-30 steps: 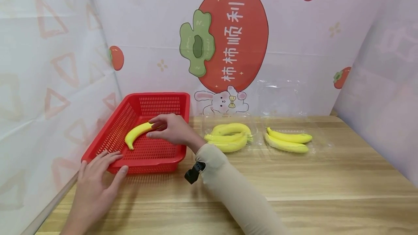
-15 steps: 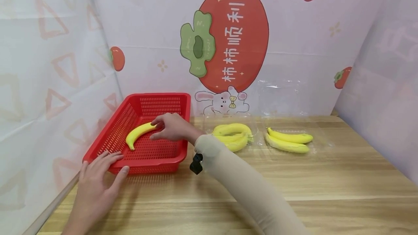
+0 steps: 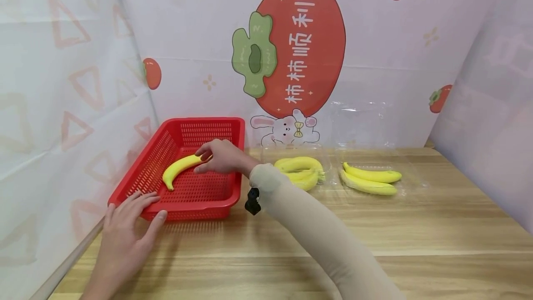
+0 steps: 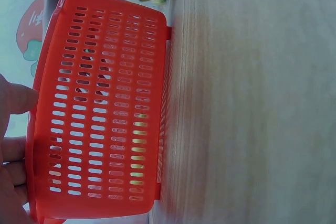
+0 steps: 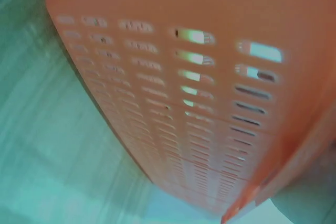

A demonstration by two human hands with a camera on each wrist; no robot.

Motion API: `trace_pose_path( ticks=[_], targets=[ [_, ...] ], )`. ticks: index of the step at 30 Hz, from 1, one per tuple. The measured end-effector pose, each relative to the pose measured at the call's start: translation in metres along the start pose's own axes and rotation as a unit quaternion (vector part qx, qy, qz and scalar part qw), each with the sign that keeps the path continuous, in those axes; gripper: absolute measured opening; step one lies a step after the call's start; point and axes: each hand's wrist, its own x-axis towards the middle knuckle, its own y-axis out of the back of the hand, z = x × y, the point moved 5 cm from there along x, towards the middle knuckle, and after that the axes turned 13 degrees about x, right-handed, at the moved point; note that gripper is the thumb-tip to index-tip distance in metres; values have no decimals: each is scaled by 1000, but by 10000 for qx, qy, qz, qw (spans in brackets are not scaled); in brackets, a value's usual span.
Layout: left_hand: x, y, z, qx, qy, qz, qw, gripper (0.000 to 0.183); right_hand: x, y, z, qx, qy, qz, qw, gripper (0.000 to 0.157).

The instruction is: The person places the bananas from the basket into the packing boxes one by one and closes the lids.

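Observation:
A red slotted plastic basket [image 3: 187, 206] stands at the left of the table, with one yellow banana [image 3: 176, 170] lying on its floor. My left hand [image 3: 125, 235] rests on the basket's near left corner, fingers laid over the rim and thumb at the front edge. In the left wrist view that thumb [image 4: 22, 98] is right at the rim. My right hand [image 3: 222, 157] reaches over the basket's right side. Its fingertips overlap the banana's right end, while the thumb is spread apart below. The right wrist view shows mostly the basket's side wall [image 5: 173, 129].
Right of the basket, a clear plastic box [image 3: 329, 163] holds several bananas [image 3: 301, 165]. Another clear box [image 3: 410, 175], lid raised against the backdrop, holds two bananas [image 3: 370, 182]. Cloth walls [image 3: 50, 152] bound the wooden table [image 3: 374, 230] left, right and behind.
The right hand shifts slightly right and away from the viewer, its thumb moving off to the right. The banana and the left hand keep their places at the basket.

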Motion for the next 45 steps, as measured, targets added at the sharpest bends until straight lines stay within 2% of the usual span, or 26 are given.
trace_pose_path(
  ticks=[11,18,25,33,41,45],
  targets=[
    [-1,1,-1,-44,9,7,10000,47,7,13,-16,-242,-190,-108,9995,50],
    [-1,1,-1,-13,60,-80,9999,48,10,19,-33,-423,-22,-142,9990,52],
    [0,2,-1,-53,9,-30,10000,48,15,18,-38,-387,-115,-190,9990,53],
    [0,1,-1,-26,53,-65,10000,49,16,11,-30,-444,-248,-353,9981,54],
    [1,1,1,-103,-24,62,9999,47,21,6,-9,-708,-426,-507,9953,54],
    [1,2,1,-90,13,-7,10000,48,26,0,0,-728,-503,-516,9947,58]
  ],
)
